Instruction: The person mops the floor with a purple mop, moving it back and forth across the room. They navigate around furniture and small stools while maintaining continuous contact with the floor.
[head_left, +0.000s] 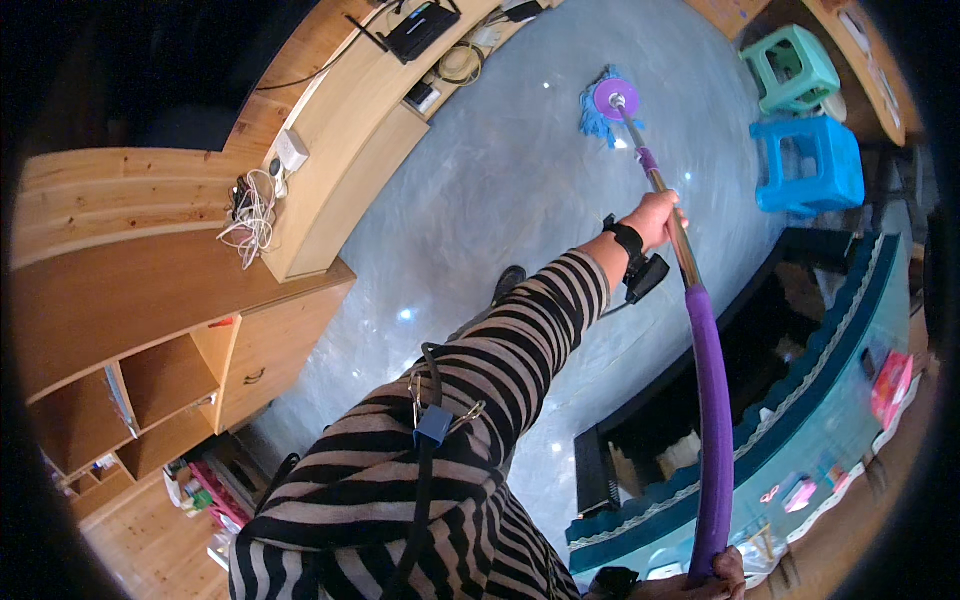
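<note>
A long mop (709, 420) runs from the lower right up to the far part of the floor. My left hand (654, 216) is wrapped around the metal part of its pole, with a black strap and a small device on that wrist. At the bottom edge my right hand (720, 579) grips the end of the purple handle sleeve, and it is partly cut off by the picture's rim. The purple disc (628, 88) of the mop head rests over blue strands (596, 116) spread on the grey floor (465, 187).
Green (821, 71) and blue plastic stools (844, 161) stand at the upper right. A table with a teal cloth (817, 427) borders the right side, bearing small items. Wooden cabinets (281, 356) line the left, with a tangle of white cables (253, 217) and a black router (420, 30) on top.
</note>
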